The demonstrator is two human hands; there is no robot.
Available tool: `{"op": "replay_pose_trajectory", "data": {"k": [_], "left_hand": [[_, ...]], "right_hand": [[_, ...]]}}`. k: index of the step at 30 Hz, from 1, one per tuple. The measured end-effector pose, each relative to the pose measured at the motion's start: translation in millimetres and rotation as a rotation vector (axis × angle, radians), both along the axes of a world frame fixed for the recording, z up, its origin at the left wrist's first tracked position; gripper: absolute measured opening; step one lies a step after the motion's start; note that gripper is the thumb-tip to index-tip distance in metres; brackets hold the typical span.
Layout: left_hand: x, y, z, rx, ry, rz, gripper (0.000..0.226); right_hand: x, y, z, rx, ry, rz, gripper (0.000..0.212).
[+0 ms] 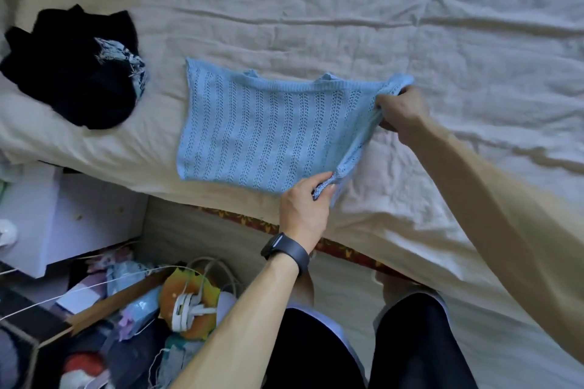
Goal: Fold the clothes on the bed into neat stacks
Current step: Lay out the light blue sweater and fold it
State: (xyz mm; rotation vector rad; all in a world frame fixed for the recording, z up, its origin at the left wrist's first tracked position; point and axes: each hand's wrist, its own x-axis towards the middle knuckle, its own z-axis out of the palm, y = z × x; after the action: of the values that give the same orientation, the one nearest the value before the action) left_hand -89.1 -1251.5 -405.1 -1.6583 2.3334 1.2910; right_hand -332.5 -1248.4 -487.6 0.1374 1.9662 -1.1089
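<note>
Head view. Nearest the camera are the person's legs in dark shorts, standing at the edge of the bed. To their left the floor holds a clutter of boxes, cords and cloth.

The left forearm rises from the bottom centre and wears a black wristwatch. The left hand pinches the near right corner of a pale blue openwork knit top between thumb and curled fingers.

The right arm reaches in from the right edge, almost straight. The right hand grips the far right corner of the same top, with the knit bunched in its closed fingers.

The top lies near the bed's edge on a creased cream sheet. Its left and middle parts are flat, while its right edge is lifted off the sheet between the two hands. Well to the left sits a heap of black clothing with a blue and white patterned piece tucked against it.

The step in hand appears to be turning the right side of the top over toward the middle. To do it well, both hands should keep the lifted edge taut and level and carry it across together. The new fold should run parallel to the left edge, and the loose knit then needs smoothing so it does not stretch or ripple.

Both wrists are bent slightly downward, backs of the hands facing the camera.
</note>
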Motion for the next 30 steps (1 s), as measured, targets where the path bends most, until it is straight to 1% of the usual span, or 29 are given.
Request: {"op": "replay_pose_trajectory", "data": {"k": [2,4,7,13,17,19,24,27,30], "left_hand": [[16.0,-21.8,4.5,0.011,-0.004,0.021,0.026],[36.1,-50.3,8.4,0.018,-0.005,0.068,0.027],[71.3,-100.7,10.9,0.023,-0.006,0.180,0.026],[143.9,-196.1,-11.8,0.062,-0.031,0.350,0.026],[185.0,-247.9,-39.6,0.114,-0.053,0.469,0.024],[202.7,-263.9,-54.1,0.168,-0.064,0.480,0.025],[222.3,-283.9,-76.3,0.322,-0.141,0.419,0.028],[224.3,-287.3,-80.2,0.363,-0.160,0.396,0.036],[221.3,-291.5,-83.4,0.364,-0.182,0.397,0.034]], "right_hand": [[16.9,-23.5,10.5,-0.095,-0.038,-0.101,0.020],[37.4,-54.7,20.9,-0.165,-0.069,-0.154,0.031],[71.1,-111.3,32.6,-0.184,-0.041,-0.102,0.037],[146.4,-236.6,29.3,-0.085,0.090,0.136,0.044],[198.0,-307.7,10.5,0.035,0.146,0.249,0.037],[220.2,-332.8,0.9,0.114,0.207,0.310,0.033],[252.6,-362.6,-3.5,0.238,0.390,0.483,0.023],[258.8,-369.1,-0.1,0.264,0.469,0.545,0.024],[261.1,-379.6,3.6,0.258,0.471,0.549,0.031]]}}
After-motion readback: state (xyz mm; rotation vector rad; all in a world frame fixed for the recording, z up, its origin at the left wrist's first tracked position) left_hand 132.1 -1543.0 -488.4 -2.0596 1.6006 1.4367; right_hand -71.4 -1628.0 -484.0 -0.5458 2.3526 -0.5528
